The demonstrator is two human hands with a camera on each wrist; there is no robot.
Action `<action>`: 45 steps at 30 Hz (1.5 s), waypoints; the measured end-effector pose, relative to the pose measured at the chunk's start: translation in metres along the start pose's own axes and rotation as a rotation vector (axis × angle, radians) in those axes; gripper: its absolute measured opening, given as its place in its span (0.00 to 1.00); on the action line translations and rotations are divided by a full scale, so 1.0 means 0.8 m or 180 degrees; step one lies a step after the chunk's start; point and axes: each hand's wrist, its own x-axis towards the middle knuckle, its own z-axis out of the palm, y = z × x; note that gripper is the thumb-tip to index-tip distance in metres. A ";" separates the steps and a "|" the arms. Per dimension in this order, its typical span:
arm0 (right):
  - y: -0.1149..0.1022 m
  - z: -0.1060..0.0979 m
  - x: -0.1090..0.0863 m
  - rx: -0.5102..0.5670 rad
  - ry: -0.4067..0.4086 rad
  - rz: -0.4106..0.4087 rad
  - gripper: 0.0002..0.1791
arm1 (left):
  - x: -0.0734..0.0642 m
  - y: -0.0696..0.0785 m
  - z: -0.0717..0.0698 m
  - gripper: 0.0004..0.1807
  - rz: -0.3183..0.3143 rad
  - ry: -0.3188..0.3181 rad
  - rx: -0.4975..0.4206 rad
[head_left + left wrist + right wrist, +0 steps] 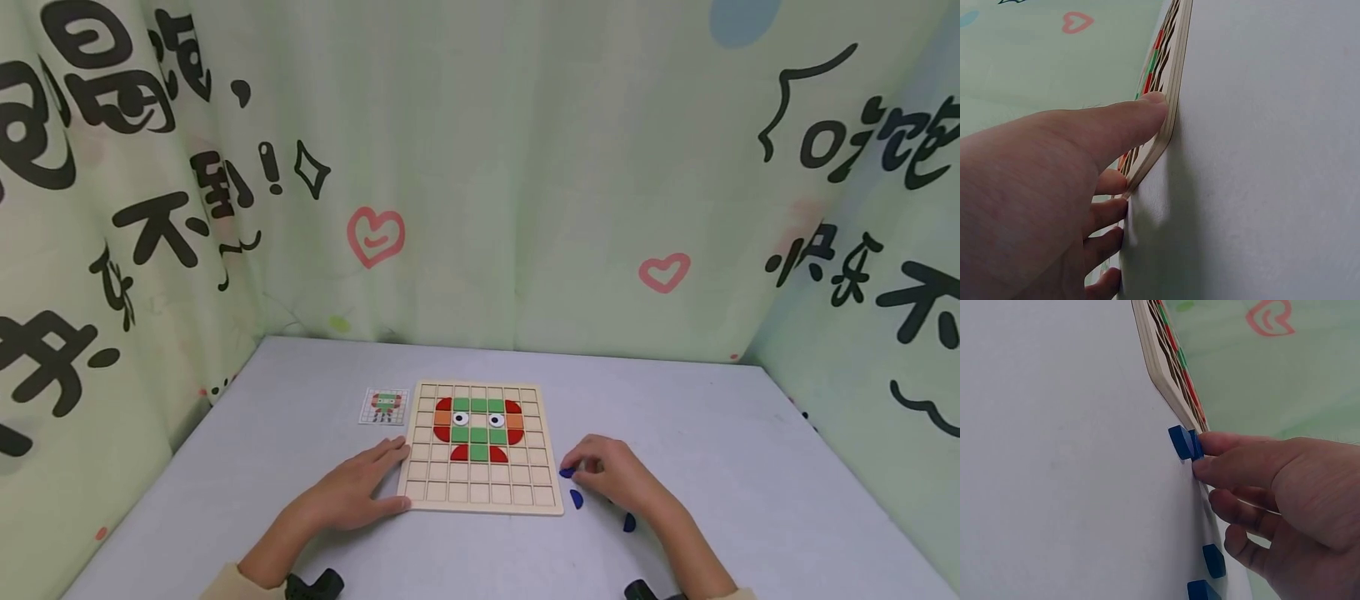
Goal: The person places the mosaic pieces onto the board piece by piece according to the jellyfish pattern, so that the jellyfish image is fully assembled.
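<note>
A square wooden grid board (480, 496) lies on the table, with red, green, orange and eye-printed tiles set in its upper cells as a face. My left hand (348, 492) rests at its left edge, fingers spread. The thumb touches the board's near corner in the left wrist view. Just off the board's right side, my right hand (618, 475) pinches a blue quarter-round piece (1195, 445) between thumb and index finger. Close beside it stands another blue piece (1179, 442). More blue pieces (1214, 560) lie under and near that hand, partly hidden in the head view.
A small picture card (385, 407) showing a robot-like figure on a grid lies left of the board. The table (315, 383) is covered in a pale cloth. Light green printed curtains (480, 167) hang round its back and sides.
</note>
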 end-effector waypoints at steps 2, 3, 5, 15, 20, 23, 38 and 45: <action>-0.001 0.001 0.001 -0.0035 0.0019 0.0001 0.13 | 0.000 0.000 0.000 0.42 0.0011 0.0001 0.0012; -0.001 0.001 0.001 -0.0051 0.0041 0.0023 0.14 | 0.000 0.000 0.000 0.42 0.0013 0.0001 0.0022; -0.002 0.002 0.002 -0.0065 0.0081 0.0109 0.14 | 0.001 -0.001 0.000 0.42 0.0016 0.0005 0.0035; -0.011 0.007 0.003 -0.0106 0.0156 0.0329 0.10 | 0.004 -0.004 0.003 0.42 -0.0026 0.0007 0.0051; -0.014 0.008 0.003 -0.0077 0.0183 0.0309 0.08 | 0.003 -0.004 0.003 0.42 -0.0025 0.0000 0.0048; -0.013 0.007 0.003 -0.0068 0.0181 0.0315 0.09 | 0.001 -0.003 0.002 0.42 -0.0007 -0.0001 0.0032; -0.012 0.008 0.004 -0.0143 0.0307 0.0415 0.10 | 0.000 -0.003 0.000 0.42 0.0059 -0.0001 0.0026; -0.011 0.008 0.004 -0.0149 0.0309 0.0329 0.10 | 0.001 -0.002 0.000 0.42 0.0006 -0.0016 0.0000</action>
